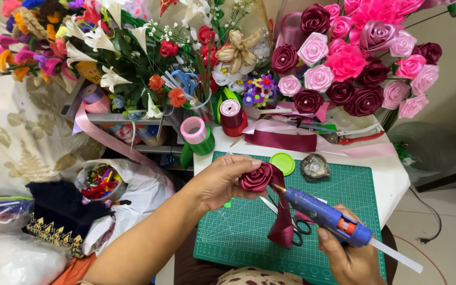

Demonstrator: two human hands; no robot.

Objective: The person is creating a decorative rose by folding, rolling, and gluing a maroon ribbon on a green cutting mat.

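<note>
Two hands raised, left hand pinching ribbon rose, right hand gripping glue gun

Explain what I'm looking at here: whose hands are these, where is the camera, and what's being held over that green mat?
The one picture comes from a camera on the person's head, looking down at their own bare hands. The left hand pinches a dark red ribbon rose, its loose ribbon tail hanging down. The right hand grips a blue glue gun, nozzle at the rose. Beneath lies a green cutting mat on a white table, with scissors, a green lid and ribbon spools. Finished ribbon roses stand behind.
</note>
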